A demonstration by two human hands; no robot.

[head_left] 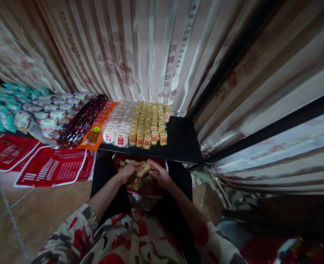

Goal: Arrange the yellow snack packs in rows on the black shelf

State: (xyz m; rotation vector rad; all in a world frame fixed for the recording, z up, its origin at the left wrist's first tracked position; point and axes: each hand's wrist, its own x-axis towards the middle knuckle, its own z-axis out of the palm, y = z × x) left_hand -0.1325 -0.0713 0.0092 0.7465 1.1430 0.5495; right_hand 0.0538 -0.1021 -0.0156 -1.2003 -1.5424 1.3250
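Between my two hands is a small yellow-gold wrapped snack packet (143,170). My left hand (129,171) is closed on its left side, and the fingers of my right hand (159,173) press its right side. Below them, between my knees, a red bag (162,161) holds more gold packets (138,186). On the black table (182,141) just beyond, yellow wrapped snacks (147,139) stand in rows. White wrapped snacks (121,137) are lined up to their left.
Further left on the table lie an orange snack packet (93,136), dark shiny packets (78,123), white packets (48,124) and teal packets (6,119). Red shopping baskets (52,165) are on the floor at left. Pleated curtains (142,47) hang behind the table. A black rail (274,126) runs along the right.
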